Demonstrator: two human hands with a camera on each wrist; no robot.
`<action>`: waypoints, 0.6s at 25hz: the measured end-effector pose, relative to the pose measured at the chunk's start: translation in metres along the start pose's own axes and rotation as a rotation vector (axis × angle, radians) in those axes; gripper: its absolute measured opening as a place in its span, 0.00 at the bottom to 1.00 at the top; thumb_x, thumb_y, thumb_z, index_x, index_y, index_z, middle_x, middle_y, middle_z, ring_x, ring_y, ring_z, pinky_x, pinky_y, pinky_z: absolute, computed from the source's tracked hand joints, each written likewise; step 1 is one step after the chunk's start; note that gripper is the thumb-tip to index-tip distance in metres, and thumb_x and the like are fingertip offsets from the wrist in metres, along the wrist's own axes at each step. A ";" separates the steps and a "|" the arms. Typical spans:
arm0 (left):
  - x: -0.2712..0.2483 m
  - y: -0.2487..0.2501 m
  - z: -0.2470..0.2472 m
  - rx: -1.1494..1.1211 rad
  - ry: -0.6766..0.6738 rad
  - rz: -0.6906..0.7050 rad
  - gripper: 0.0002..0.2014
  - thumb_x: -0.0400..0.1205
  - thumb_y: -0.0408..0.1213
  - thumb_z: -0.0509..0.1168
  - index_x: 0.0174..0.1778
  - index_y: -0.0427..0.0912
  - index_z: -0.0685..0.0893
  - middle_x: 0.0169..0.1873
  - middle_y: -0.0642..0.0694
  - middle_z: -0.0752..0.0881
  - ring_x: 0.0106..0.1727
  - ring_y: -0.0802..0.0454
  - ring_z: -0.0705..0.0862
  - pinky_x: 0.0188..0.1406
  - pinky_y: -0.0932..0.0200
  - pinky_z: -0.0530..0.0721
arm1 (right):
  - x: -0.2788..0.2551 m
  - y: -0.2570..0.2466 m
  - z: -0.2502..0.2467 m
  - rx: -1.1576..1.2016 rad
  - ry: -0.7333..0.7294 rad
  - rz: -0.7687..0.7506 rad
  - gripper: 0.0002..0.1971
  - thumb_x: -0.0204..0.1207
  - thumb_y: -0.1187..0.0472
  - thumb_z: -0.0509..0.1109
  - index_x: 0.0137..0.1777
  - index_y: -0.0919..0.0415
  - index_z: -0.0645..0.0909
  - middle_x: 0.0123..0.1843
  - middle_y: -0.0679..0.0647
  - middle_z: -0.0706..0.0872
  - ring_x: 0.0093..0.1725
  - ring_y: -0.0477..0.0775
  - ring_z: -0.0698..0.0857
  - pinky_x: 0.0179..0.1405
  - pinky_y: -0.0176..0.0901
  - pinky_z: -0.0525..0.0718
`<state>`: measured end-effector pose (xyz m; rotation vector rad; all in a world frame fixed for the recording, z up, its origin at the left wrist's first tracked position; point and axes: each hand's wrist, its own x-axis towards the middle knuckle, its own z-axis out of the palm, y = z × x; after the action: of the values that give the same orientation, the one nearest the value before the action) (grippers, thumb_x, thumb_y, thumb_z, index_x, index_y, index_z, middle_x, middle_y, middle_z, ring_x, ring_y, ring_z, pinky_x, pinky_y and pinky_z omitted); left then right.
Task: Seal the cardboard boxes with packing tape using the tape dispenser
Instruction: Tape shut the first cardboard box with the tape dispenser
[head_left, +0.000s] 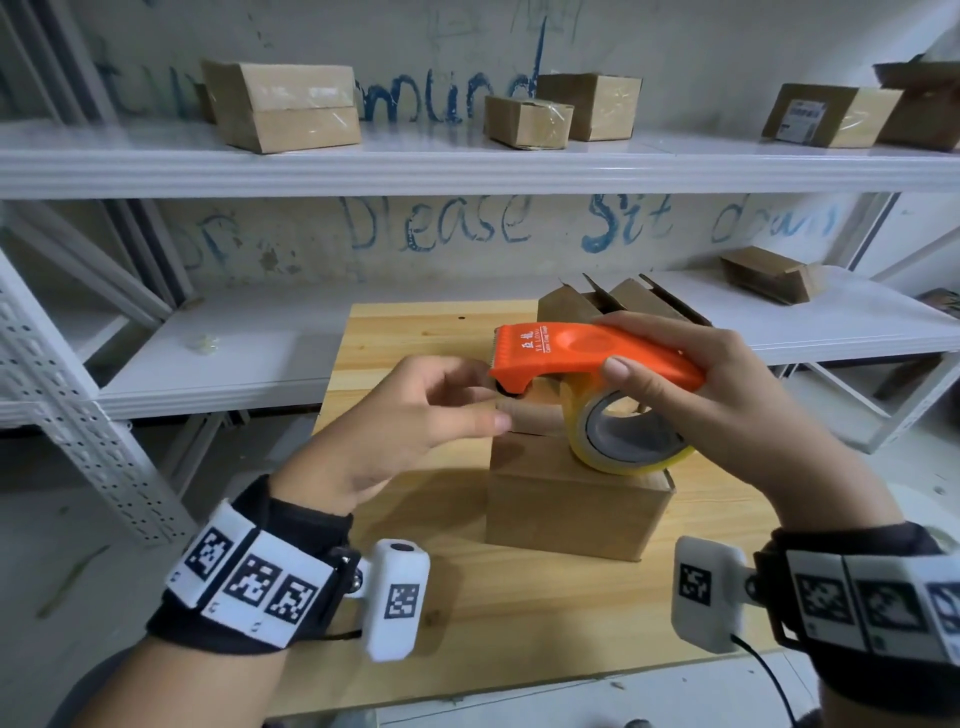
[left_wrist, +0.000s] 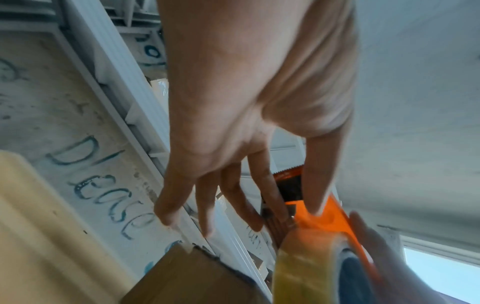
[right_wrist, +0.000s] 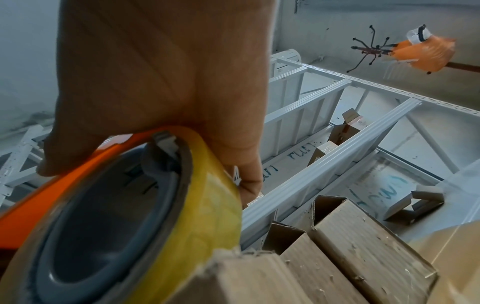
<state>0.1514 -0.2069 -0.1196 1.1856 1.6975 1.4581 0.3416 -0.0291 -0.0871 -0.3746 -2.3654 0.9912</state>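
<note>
My right hand (head_left: 618, 343) grips the orange tape dispenser (head_left: 582, 353) from above, thumb on its near side. Its yellowish tape roll (head_left: 623, 457) hangs just over the top of a closed cardboard box (head_left: 566, 509) on the wooden table (head_left: 415, 332). The serrated blade end points left. My left hand (head_left: 493, 400) reaches in from the left with fairly straight fingers, and its thumb and forefinger touch the dispenser's front end (left_wrist: 296, 205) under the blade. No loose tape end shows clearly. The right wrist view has the tape roll (right_wrist: 213, 195) close up above the box edge (right_wrist: 259, 273).
Behind the box stand open cardboard boxes (head_left: 613, 301) with raised flaps, also visible in the right wrist view as open boxes (right_wrist: 363, 246). White metal shelving (head_left: 467, 161) carries several taped boxes (head_left: 285, 104) above and a flattened carton (head_left: 769, 273) at right.
</note>
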 end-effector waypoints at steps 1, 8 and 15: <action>0.001 -0.001 0.001 -0.056 0.009 -0.031 0.16 0.75 0.38 0.74 0.57 0.37 0.89 0.58 0.42 0.91 0.65 0.53 0.86 0.63 0.55 0.74 | 0.000 0.000 0.000 0.006 0.001 0.000 0.26 0.71 0.31 0.70 0.68 0.37 0.82 0.53 0.39 0.90 0.49 0.45 0.90 0.44 0.47 0.88; 0.003 0.000 0.010 -0.369 0.009 -0.216 0.17 0.87 0.39 0.54 0.53 0.41 0.89 0.53 0.42 0.92 0.57 0.45 0.90 0.58 0.46 0.73 | -0.001 0.001 0.001 0.019 -0.020 -0.007 0.28 0.69 0.32 0.71 0.69 0.38 0.81 0.54 0.39 0.88 0.47 0.41 0.88 0.39 0.33 0.81; 0.005 0.004 0.009 -0.283 0.059 -0.231 0.18 0.86 0.27 0.60 0.38 0.40 0.94 0.37 0.43 0.93 0.41 0.49 0.92 0.44 0.56 0.78 | -0.001 0.004 0.002 0.052 0.111 -0.085 0.31 0.63 0.34 0.78 0.67 0.40 0.83 0.60 0.36 0.88 0.60 0.37 0.86 0.57 0.35 0.85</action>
<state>0.1583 -0.1985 -0.1170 0.7766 1.5453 1.5382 0.3413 -0.0276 -0.0912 -0.2985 -2.2333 0.9648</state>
